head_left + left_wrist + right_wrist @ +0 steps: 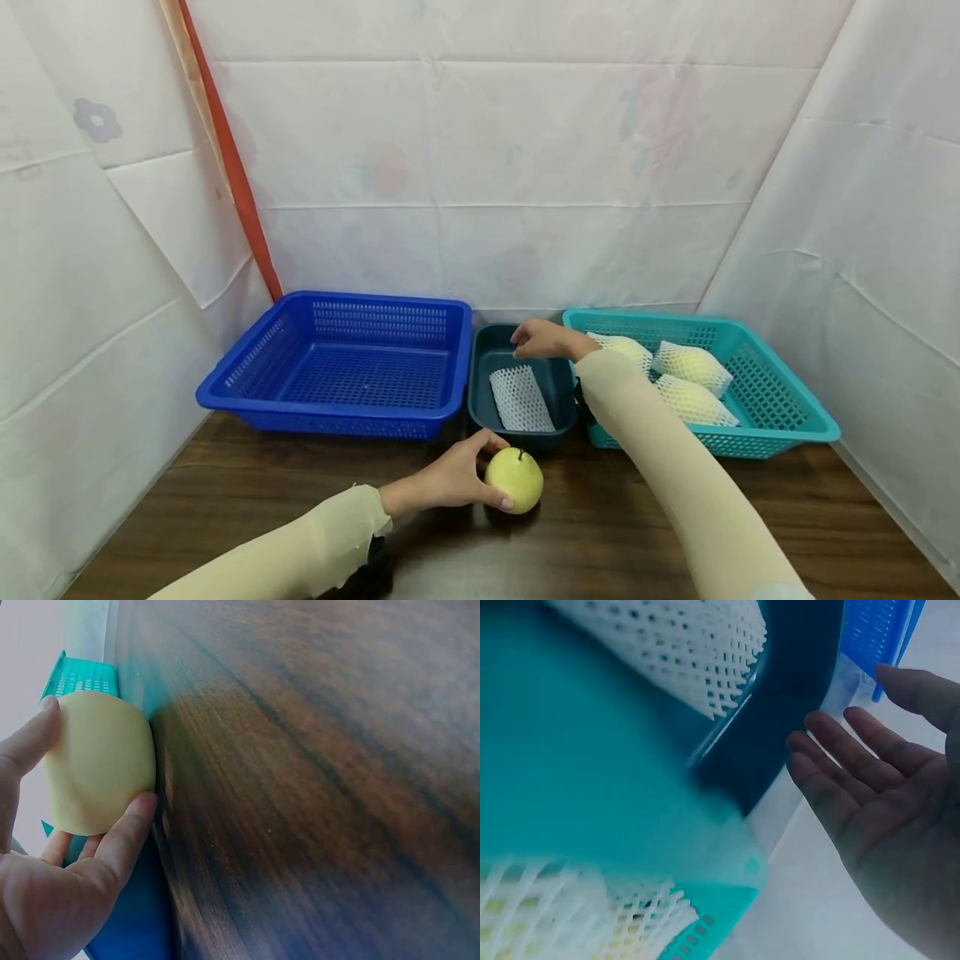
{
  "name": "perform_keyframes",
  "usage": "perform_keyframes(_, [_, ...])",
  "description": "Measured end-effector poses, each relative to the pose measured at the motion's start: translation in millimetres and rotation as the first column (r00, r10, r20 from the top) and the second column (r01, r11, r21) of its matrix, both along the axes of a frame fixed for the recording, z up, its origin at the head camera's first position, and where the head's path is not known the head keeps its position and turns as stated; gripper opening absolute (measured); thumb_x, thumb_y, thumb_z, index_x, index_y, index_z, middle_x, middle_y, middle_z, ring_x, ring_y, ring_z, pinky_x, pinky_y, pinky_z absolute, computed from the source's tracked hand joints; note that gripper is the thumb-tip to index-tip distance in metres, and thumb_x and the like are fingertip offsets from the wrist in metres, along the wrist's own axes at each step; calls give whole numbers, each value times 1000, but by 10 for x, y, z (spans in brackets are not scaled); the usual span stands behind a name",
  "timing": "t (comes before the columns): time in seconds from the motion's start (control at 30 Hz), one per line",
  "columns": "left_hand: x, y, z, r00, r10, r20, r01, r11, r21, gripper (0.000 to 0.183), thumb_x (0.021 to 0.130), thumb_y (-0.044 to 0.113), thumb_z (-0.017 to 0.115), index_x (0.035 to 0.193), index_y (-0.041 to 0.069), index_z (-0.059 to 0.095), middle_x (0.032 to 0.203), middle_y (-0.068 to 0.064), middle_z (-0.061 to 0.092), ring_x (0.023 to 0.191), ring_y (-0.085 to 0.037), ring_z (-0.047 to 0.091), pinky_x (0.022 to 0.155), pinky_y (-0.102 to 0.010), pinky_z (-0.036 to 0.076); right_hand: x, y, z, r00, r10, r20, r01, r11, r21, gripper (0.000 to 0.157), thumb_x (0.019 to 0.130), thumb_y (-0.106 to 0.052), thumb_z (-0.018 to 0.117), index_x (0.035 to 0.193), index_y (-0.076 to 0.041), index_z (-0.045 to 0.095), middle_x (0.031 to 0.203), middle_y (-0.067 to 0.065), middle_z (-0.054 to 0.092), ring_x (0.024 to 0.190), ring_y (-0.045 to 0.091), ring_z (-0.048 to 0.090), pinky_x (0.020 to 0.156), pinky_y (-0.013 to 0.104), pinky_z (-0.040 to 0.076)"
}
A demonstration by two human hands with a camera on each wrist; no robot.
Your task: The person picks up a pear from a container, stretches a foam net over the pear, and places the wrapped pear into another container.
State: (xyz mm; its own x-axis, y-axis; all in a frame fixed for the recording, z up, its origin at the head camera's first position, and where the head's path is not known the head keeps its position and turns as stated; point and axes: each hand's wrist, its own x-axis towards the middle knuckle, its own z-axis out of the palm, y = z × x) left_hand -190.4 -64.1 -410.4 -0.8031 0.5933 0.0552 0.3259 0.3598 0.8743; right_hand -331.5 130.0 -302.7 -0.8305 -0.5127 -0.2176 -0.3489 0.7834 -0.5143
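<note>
A yellow-green pear [516,482] with a short dark stem rests on the wooden table, and my left hand [454,473] grips it from its left side. In the left wrist view the thumb and fingertips press around the pear [101,761]. My right hand [550,340] hovers above the back of a small dark teal tray [483,337], holding nothing. Its fingers [840,754] are loosely bent and apart in the right wrist view. A flat white foam net sleeve [522,400] lies in that tray, just below the right hand.
To the left of the tray stands a blue basket [333,412]. A turquoise basket [795,421] on the right holds several pears in white foam nets [693,367]. White cloth walls [495,150] enclose the table [645,517] at the back and sides.
</note>
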Motion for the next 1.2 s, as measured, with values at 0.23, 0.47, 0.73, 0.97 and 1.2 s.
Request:
perform_keyframes(0.23, [37, 21, -24, 1000, -2, 17, 1, 1000, 9, 60, 71, 14, 86, 118, 5, 49, 110, -7, 57, 95, -18, 61, 77, -30, 51, -108, -139, -159, 999, -14, 36, 11, 996, 90, 39, 98, -12, 52, 133, 5, 50, 135, 19, 50, 122, 31, 48, 97, 40, 43])
perform_keyframes(0.47, [71, 42, -30, 1000, -13, 19, 13, 1000, 10, 61, 71, 14, 85, 119, 4, 49, 111, -7, 56, 94, -17, 61, 76, -28, 51, -104, -181, -339, 997, -39, 71, 22, 973, 229, 38, 96, -10, 54, 132, 2, 53, 133, 16, 52, 121, 30, 50, 96, 42, 43])
perform_keyframes(0.73, [43, 34, -1, 1000, -11, 3, 11, 1000, 8, 61, 71, 14, 85, 118, 4, 49, 110, -7, 56, 95, -18, 61, 77, -28, 51, -112, -232, -372, 999, -37, 25, 28, 954, 299, 25, 92, -2, 55, 115, -2, 65, 111, 8, 61, 86, 17, 52, 76, 30, 47])
perform_keyframes(0.97, [21, 18, 19, 1000, -6, -7, 6, 1000, -5, 61, 71, 15, 85, 119, 4, 49, 111, -8, 56, 96, -19, 61, 79, -31, 52, -127, -231, -294, 1000, -14, -24, 20, 965, 262, 6, 91, -5, 60, 90, -4, 65, 77, 1, 50, 66, 14, 42, 61, 26, 40])
perform_keyframes(1.2, [10, -4, 12, 1000, -8, -4, 8, 1000, -4, 61, 72, 15, 85, 119, 4, 49, 112, -8, 56, 99, -21, 60, 79, -29, 51, -52, -259, -131, 983, 136, -124, -101, 962, 255, 12, 92, -6, 59, 93, -5, 71, 87, 4, 65, 69, 13, 51, 66, 26, 47])
